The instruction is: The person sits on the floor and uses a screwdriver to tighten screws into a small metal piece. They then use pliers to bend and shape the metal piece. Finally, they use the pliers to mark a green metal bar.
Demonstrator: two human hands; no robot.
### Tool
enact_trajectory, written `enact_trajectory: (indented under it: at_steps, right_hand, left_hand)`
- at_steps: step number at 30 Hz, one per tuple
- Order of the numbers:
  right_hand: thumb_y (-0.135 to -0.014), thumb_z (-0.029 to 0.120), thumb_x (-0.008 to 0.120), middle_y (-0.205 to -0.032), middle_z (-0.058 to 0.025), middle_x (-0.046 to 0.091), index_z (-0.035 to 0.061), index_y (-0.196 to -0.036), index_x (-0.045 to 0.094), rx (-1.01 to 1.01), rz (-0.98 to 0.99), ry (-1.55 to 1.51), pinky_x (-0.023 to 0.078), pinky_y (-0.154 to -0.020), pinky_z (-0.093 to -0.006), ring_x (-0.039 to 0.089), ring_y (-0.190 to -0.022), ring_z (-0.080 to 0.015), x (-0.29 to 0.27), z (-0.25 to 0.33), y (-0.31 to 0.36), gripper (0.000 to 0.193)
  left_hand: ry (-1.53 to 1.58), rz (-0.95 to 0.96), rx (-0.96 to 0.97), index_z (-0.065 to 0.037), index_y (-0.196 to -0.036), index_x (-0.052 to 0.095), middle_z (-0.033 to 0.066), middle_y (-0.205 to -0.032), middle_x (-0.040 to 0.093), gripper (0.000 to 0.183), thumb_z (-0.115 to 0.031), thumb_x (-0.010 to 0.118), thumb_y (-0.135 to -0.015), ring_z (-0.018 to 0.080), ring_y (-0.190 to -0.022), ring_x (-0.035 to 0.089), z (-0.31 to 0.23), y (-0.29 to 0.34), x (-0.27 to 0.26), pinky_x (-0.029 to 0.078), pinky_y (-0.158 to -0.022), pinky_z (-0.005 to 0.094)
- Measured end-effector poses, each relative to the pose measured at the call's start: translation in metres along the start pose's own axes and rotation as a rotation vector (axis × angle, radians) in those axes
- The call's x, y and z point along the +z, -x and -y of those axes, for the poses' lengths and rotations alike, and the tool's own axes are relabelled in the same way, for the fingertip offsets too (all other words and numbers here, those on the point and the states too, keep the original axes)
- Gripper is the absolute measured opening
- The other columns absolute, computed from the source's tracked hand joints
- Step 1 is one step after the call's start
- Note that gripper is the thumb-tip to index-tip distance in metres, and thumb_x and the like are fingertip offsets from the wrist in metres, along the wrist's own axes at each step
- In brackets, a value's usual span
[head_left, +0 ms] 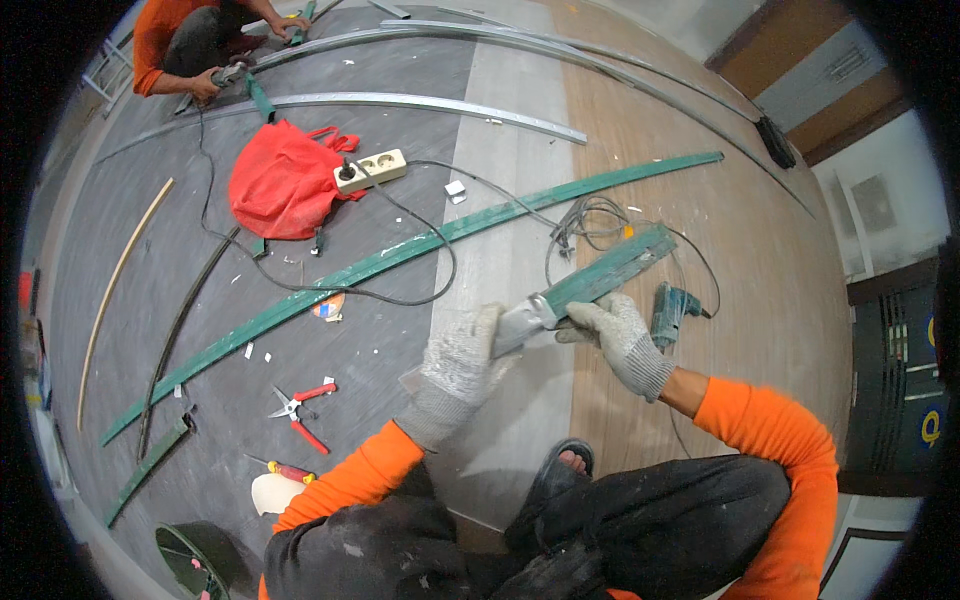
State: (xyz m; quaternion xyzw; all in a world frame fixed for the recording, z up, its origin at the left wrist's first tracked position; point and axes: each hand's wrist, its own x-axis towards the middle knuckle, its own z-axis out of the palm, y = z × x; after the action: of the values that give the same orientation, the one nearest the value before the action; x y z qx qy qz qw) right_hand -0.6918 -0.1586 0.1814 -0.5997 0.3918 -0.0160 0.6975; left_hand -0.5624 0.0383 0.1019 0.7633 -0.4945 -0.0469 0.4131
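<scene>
The left hand [452,368] wraps its fingers around a silver piece [523,322] meeting the green bar [622,265] between two and three o'clock, the right hand [627,345] touches the bar, pinch unclear, and a half-past-seven bucket [229,556] holds something pink [197,563].

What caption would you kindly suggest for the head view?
Gloved left hand gripping a green and silver bar, gloved right hand at its edge, above the floor.

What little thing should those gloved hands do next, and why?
Maybe the right hand should steady the raised green bar against the silver piece, because the two meet right beside that hand, while the left hand holds the silver piece.
</scene>
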Motion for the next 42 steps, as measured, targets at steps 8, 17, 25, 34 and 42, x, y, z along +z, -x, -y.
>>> enact_trajectory:
  at_steps: [8,17,25,34,42]
  right_hand:
    - [-0.104,0.02,0.056,-0.11,-0.0158,0.07,-0.0057,-0.116,0.06,-0.137,0.0,-0.008,0.061,-0.088,-0.0379,0.071,-0.102,-0.0244,-0.029,0.01,-0.009,0.028]
    - [-0.105,0.025,0.057,-0.11,-0.0137,0.068,-0.0023,-0.115,0.06,-0.122,0.121,-0.065,0.06,-0.086,-0.0364,0.071,-0.102,-0.0227,-0.025,0.009,-0.009,0.03]
    - [-0.103,0.027,0.06,-0.098,-0.0111,0.071,-0.0033,-0.117,0.061,-0.137,0.171,0.453,0.056,-0.082,-0.031,0.07,-0.094,-0.0192,-0.003,0.037,0.002,0.033]
    - [-0.099,0.026,0.064,-0.091,-0.0206,0.071,-0.0034,-0.122,0.063,-0.592,0.205,0.997,0.056,-0.078,-0.0401,0.072,-0.082,-0.0267,0.025,0.058,0.03,0.037]
    - [-0.097,0.027,0.066,-0.086,-0.0213,0.07,-0.0016,-0.115,0.067,-0.748,0.108,1.157,0.056,-0.072,-0.041,0.071,-0.079,-0.0312,0.025,0.058,0.036,0.034]
  left_hand:
    - [-0.16,0.255,-0.492,-0.002,-0.134,0.05,0.0227,-0.122,0.062,0.061,-0.041,0.07,-0.092,0.0404,-0.113,0.065,0.083,0.009,0.005,0.054,-0.093,0.0494]
    - [-0.237,0.377,-0.3,-0.004,-0.128,0.054,0.0197,-0.117,0.058,0.054,-0.04,0.068,-0.091,0.0376,-0.109,0.064,0.106,0.027,0.032,0.052,-0.093,0.0493]
    - [0.663,0.245,-0.406,0.001,-0.129,0.061,0.0156,-0.112,0.068,0.043,-0.03,0.066,-0.1,0.0205,-0.108,0.065,0.039,-0.042,-0.034,0.051,-0.098,0.0339]
    - [0.738,0.322,-0.304,0.001,-0.135,0.058,0.0121,-0.119,0.069,0.051,-0.022,0.076,-0.093,0.0184,-0.11,0.065,-0.013,-0.041,-0.043,0.051,-0.1,0.0352]
    - [0.856,0.204,-0.377,0.004,-0.133,0.058,0.0121,-0.117,0.069,0.049,-0.02,0.075,-0.094,0.0176,-0.109,0.065,-0.018,-0.032,-0.028,0.051,-0.1,0.0354]
